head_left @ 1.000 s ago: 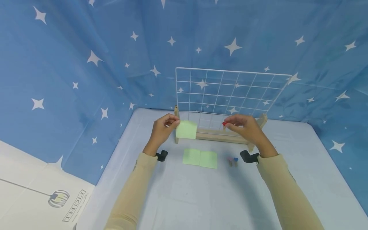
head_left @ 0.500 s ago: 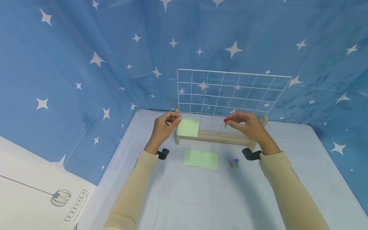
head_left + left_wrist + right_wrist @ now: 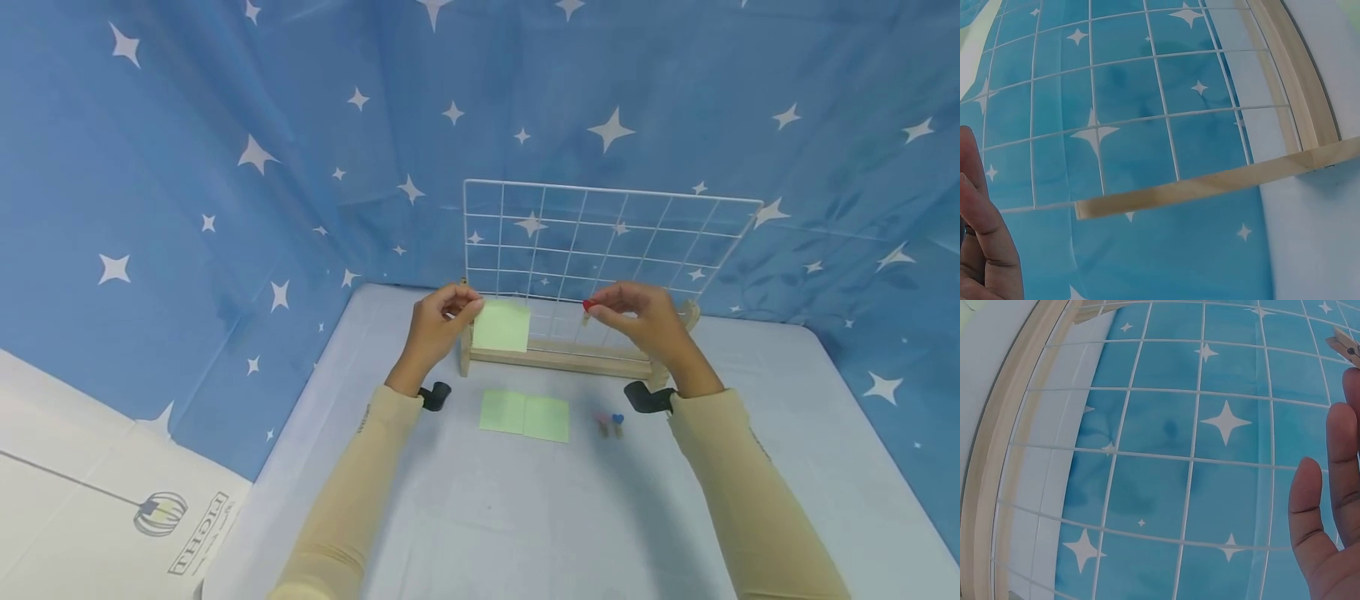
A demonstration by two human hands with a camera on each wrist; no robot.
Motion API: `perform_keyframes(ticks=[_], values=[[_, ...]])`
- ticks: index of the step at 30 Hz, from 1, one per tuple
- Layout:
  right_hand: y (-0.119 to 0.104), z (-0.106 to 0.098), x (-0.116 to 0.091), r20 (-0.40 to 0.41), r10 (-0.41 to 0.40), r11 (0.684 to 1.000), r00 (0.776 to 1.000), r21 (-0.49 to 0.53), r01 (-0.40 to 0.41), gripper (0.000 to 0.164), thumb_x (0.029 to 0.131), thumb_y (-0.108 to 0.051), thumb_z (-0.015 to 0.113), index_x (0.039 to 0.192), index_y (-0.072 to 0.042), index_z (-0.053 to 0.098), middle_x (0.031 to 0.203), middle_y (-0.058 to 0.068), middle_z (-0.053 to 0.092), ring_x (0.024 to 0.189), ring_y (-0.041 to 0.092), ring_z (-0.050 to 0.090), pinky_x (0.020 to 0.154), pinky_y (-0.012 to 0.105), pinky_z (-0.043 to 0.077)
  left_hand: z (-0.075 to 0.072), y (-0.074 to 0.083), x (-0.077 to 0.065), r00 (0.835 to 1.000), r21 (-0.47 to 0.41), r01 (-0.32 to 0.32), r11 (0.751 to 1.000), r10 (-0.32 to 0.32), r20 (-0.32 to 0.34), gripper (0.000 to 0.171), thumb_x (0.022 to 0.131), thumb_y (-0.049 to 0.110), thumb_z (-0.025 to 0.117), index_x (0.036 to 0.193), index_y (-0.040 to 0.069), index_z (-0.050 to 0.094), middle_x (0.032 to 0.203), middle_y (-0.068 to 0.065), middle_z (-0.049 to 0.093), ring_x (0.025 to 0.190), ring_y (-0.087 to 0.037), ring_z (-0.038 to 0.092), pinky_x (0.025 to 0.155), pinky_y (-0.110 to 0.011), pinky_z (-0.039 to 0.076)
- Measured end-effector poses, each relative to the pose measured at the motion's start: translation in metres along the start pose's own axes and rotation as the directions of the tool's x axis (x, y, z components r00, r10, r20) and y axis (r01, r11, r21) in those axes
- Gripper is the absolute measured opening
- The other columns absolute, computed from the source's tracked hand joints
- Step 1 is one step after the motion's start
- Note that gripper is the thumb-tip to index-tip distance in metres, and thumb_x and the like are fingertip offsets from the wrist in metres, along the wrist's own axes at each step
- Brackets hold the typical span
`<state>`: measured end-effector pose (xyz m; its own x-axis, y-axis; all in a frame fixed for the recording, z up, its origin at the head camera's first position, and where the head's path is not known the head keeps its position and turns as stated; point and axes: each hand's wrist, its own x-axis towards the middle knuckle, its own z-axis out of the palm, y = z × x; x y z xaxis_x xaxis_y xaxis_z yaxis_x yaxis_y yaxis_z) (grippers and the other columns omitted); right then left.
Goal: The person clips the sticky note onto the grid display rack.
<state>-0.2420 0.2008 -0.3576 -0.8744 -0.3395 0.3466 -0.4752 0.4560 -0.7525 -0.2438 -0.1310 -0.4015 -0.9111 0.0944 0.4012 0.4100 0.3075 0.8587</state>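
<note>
Between thumb and fingers my left hand pinches a light green sticky note by its upper left corner. The note overlaps the lower left of a white wire grid panel in the head view. My right hand pinches a small wooden clothespin topped with a red heart, in front of the grid's lower middle. In the left wrist view, part of the left hand shows at the left edge, and a strip of the note above it.
The grid stands in a wooden base at the back of the white table. Two green sticky notes lie side by side before it. Right of them lie a blue heart clothespin and a pink one. A starry blue curtain hangs behind.
My left hand has moved slightly right and up with the sticky note. The right hand has risen a little, still pinching the red heart clothespin.
</note>
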Motion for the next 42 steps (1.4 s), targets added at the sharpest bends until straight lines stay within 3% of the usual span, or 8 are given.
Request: perform_keyframes(ticks=[10,21,29,35,42], values=[[-0.002,0.004,0.003,-0.011,0.011,1.000,1.000,0.026,-0.011,0.013,0.101,-0.002,0.075,0.112,0.004,0.078,0.106,0.007,0.078,0.090,0.002,0.068,0.086,0.016,0.052,0.001,0.003,0.003,1.000,0.016,0.012,1.000,-0.012,0.006,0.016,0.107,0.021,0.073,0.113,0.007,0.078,0.098,-0.007,0.077,0.087,-0.021,0.068,0.079,-0.033,0.055],[-0.005,0.006,0.013,0.003,-0.004,1.000,1.000,0.020,0.004,0.014,0.103,-0.001,0.072,0.114,0.006,0.076,0.114,0.024,0.075,0.099,0.002,0.064,0.087,0.014,0.052,0.000,0.007,0.012,1.000,-0.021,-0.001,1.000,0.002,0.008,0.017,0.106,0.023,0.074,0.113,0.008,0.078,0.097,-0.006,0.077,0.083,-0.021,0.069,0.078,-0.034,0.056],[-0.007,0.004,0.019,-0.018,-0.023,1.000,1.000,0.012,0.023,0.012,0.102,0.001,0.073,0.111,0.008,0.075,0.109,0.016,0.077,0.097,0.001,0.064,0.085,0.013,0.053,0.003,0.011,0.018,1.000,-0.038,-0.007,0.999,0.008,0.004,0.017,0.107,0.022,0.073,0.113,0.006,0.077,0.096,-0.007,0.076,0.083,-0.024,0.068,0.077,-0.033,0.055],[-0.009,0.003,0.025,-0.018,-0.034,0.999,0.999,0.003,0.034,0.013,0.102,0.001,0.072,0.112,0.009,0.076,0.109,0.021,0.076,0.096,0.000,0.064,0.084,0.013,0.052,0.005,0.011,0.022,1.000,-0.049,-0.018,0.999,0.019,0.013,0.019,0.107,0.022,0.073,0.115,0.006,0.077,0.097,-0.008,0.076,0.087,-0.036,0.070,0.079,-0.034,0.055],[-0.011,0.002,0.029,-0.040,-0.065,0.998,0.997,-0.015,0.064,0.013,0.102,0.001,0.073,0.112,0.008,0.077,0.109,0.025,0.076,0.096,-0.001,0.064,0.083,0.013,0.052,0.005,0.013,0.025,1.000,-0.029,-0.028,0.999,0.029,0.011,0.019,0.107,0.023,0.073,0.115,0.007,0.078,0.099,-0.007,0.077,0.088,-0.031,0.071,0.082,-0.036,0.056]])
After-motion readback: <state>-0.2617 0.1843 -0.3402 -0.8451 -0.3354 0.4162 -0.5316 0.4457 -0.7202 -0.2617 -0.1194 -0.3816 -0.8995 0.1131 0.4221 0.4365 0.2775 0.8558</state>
